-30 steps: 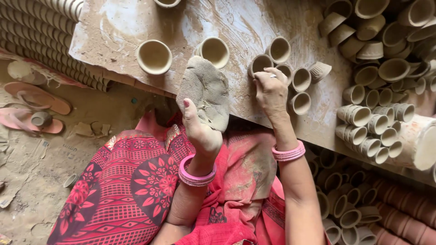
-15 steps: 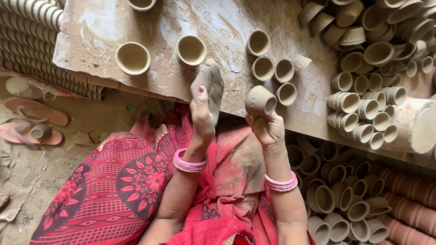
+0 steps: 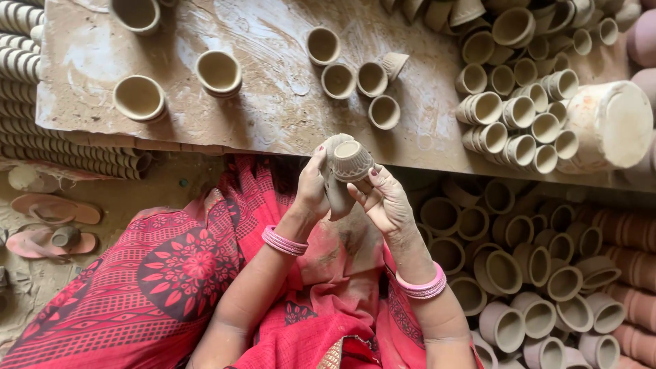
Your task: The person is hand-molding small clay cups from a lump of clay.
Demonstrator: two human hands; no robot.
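A clay-dusted stone table (image 3: 260, 109) spans the upper part of the view, with an earthen floor (image 3: 171, 195) below its near edge and a pair of pink sandals (image 3: 51, 222) lying on that floor at the left. Loose unfired clay cups (image 3: 355, 75) stand in a small cluster near the middle of the table, three wider cups (image 3: 140, 97) stand apart toward its left end, and a dense heap of cups (image 3: 523, 113) fills its right end beside a pale cylindrical vessel (image 3: 608, 123). Just off the near edge, above the lap, the right hand (image 3: 386, 201) carries a small ribbed clay cup (image 3: 352, 159), mouth up, its grip closed around the cup from below with thumb and fingertips on the wall. The left hand (image 3: 314, 188) has its grip clamped on a grey lump of clay (image 3: 336, 184), pressed against the cup's left side. Both wrists bear pink bangles (image 3: 283, 240). A red patterned garment (image 3: 157, 287) covers the lap, and further stacked cups (image 3: 533, 287) crowd the floor at the lower right.
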